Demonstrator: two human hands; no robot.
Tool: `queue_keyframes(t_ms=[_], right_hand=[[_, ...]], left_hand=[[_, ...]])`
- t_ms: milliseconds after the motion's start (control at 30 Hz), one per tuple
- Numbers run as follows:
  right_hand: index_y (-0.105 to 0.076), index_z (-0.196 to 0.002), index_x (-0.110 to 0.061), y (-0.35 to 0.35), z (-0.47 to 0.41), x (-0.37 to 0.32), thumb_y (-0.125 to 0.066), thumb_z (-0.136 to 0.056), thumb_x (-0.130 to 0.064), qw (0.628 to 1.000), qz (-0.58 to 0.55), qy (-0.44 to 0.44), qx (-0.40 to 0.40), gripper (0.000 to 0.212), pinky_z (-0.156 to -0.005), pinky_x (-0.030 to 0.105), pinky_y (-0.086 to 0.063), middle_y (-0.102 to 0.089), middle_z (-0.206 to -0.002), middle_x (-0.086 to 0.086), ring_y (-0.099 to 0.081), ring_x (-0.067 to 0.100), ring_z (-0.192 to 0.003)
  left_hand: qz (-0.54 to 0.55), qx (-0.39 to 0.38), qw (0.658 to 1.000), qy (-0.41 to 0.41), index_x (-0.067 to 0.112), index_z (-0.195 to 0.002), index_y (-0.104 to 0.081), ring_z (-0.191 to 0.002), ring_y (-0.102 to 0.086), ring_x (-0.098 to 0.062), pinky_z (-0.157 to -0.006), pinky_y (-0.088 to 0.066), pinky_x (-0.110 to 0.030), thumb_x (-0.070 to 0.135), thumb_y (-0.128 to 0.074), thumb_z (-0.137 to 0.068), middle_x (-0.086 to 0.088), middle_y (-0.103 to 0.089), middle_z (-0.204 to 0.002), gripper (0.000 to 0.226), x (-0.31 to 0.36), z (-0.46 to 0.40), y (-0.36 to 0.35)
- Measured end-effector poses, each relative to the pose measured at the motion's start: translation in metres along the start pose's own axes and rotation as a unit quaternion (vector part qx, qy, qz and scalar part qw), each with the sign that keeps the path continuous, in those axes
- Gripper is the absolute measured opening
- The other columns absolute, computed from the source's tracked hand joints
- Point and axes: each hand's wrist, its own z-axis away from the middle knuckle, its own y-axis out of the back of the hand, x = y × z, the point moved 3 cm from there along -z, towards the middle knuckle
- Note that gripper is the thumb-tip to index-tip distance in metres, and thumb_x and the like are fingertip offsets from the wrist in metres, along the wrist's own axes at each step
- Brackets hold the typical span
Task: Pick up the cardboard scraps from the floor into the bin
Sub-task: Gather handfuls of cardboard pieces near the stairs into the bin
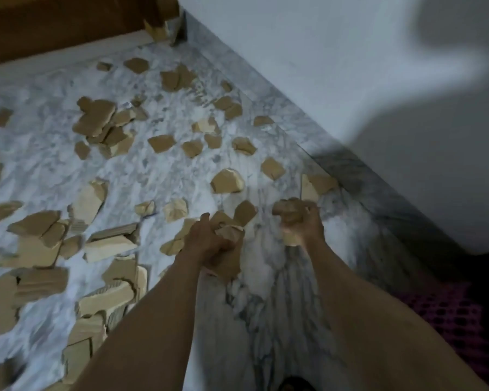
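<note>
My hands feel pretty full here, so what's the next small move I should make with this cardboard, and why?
Probably carry both handfuls to the pink mesh bin at lower right and drop them. The left hand and right hand each already grip bunched cardboard scraps, so neither looks free to grab more, though many scraps still lie across the marble floor.

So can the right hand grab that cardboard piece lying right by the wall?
Probably not yet. The right hand is already clutching cardboard scraps, so its fingers are full. The piece by the wall lies just beyond it with nothing in between.
</note>
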Motion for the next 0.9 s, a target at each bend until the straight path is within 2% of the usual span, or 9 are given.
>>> queue_keyframes(t_ms=[133,167,367,500,600,667,767,833,900], right_hand=[[-0.059,-0.086,-0.022,0.019,-0.005,-0.006,-0.064,-0.09,-0.011,0.997,-0.061,-0.036,0.033,0.013,-0.078,0.035,-0.056,-0.065,-0.098,0.006,-0.061,0.023,-0.083],[-0.06,-0.089,-0.02,0.021,-0.011,-0.007,-0.061,-0.092,-0.014,0.997,-0.054,-0.04,0.041,0.007,-0.076,0.034,-0.056,-0.065,-0.096,0.007,-0.06,0.023,-0.081],[-0.03,-0.149,-0.01,0.006,-0.063,0.0,-0.055,-0.095,-0.034,0.993,0.091,-0.054,0.053,0.063,-0.095,0.04,-0.046,-0.058,-0.132,0.017,-0.058,0.035,-0.116],[-0.058,-0.122,-0.015,-0.001,-0.073,0.025,-0.054,-0.096,-0.03,0.965,0.246,0.002,0.087,0.03,-0.09,0.035,-0.048,-0.064,-0.118,0.009,-0.061,0.028,-0.109],[-0.054,-0.13,-0.016,0.003,-0.066,0.031,-0.058,-0.095,-0.035,0.954,0.285,0.001,0.098,0.04,-0.102,0.04,-0.041,-0.046,-0.137,0.014,-0.046,0.033,-0.125],[-0.053,-0.132,-0.016,0.01,-0.065,0.031,-0.066,-0.089,-0.034,0.96,0.274,-0.003,0.064,0.049,-0.104,0.043,-0.043,-0.045,-0.14,0.015,-0.046,0.034,-0.125],[-0.065,-0.117,-0.007,0.028,-0.071,0.025,-0.077,-0.081,-0.016,0.985,0.171,0.024,-0.025,0.039,-0.084,0.033,-0.053,-0.067,-0.11,0.01,-0.063,0.025,-0.104],[-0.066,-0.1,-0.009,0.049,-0.084,0.012,-0.078,-0.081,-0.016,0.983,0.173,0.051,-0.021,0.024,-0.071,0.026,-0.046,-0.063,-0.094,0.004,-0.059,0.019,-0.092],[-0.064,-0.109,-0.005,0.067,-0.107,-0.002,-0.073,-0.086,-0.019,0.979,0.191,0.077,-0.005,0.029,-0.079,0.029,-0.048,-0.064,-0.105,0.006,-0.061,0.021,-0.101]], left_hand=[[-0.044,-0.022,0.999,-0.019,0.011,-0.153,-0.029,-0.13,-0.047,-0.036,-0.097,-0.046,-0.04,0.04,-0.089,-0.066,-0.015,-0.044,-0.146,0.11,0.055,-0.007,-0.014],[-0.057,-0.028,0.998,-0.026,0.01,-0.153,-0.028,-0.131,-0.046,-0.036,-0.096,-0.044,-0.04,0.04,-0.088,-0.068,-0.016,-0.043,-0.146,0.109,0.069,-0.012,-0.017],[-0.174,-0.035,0.983,-0.055,0.007,-0.156,-0.017,-0.14,-0.035,-0.043,-0.112,-0.034,-0.051,0.041,-0.081,-0.078,-0.024,-0.023,-0.157,0.107,0.094,-0.075,-0.045],[-0.187,-0.012,0.98,-0.059,0.008,-0.145,-0.032,-0.133,-0.04,-0.045,-0.105,-0.039,-0.048,0.038,-0.085,-0.074,-0.022,-0.022,-0.152,0.094,0.082,-0.092,-0.064],[-0.2,0.005,0.978,-0.061,0.007,-0.138,-0.039,-0.126,-0.045,-0.043,-0.102,-0.042,-0.047,0.041,-0.083,-0.075,-0.021,-0.031,-0.144,0.084,0.078,-0.087,-0.064],[-0.217,0.025,0.973,-0.074,0.007,-0.134,-0.042,-0.124,-0.048,-0.04,-0.099,-0.043,-0.045,0.042,-0.081,-0.076,-0.02,-0.042,-0.138,0.079,0.077,-0.083,-0.063],[-0.224,-0.002,0.97,-0.09,0.008,-0.132,-0.044,-0.123,-0.051,-0.039,-0.096,-0.045,-0.042,0.043,-0.082,-0.075,-0.019,-0.055,-0.132,0.077,0.077,-0.084,-0.066],[-0.231,-0.038,0.967,-0.099,0.01,-0.135,-0.042,-0.126,-0.051,-0.037,-0.098,-0.043,-0.041,0.047,-0.082,-0.074,-0.017,-0.054,-0.136,0.082,0.083,-0.089,-0.065],[-0.224,-0.065,0.964,-0.128,0.011,-0.137,-0.042,-0.127,-0.051,-0.034,-0.1,-0.042,-0.041,0.048,-0.082,-0.074,-0.014,-0.053,-0.138,0.084,0.099,-0.096,-0.059]])
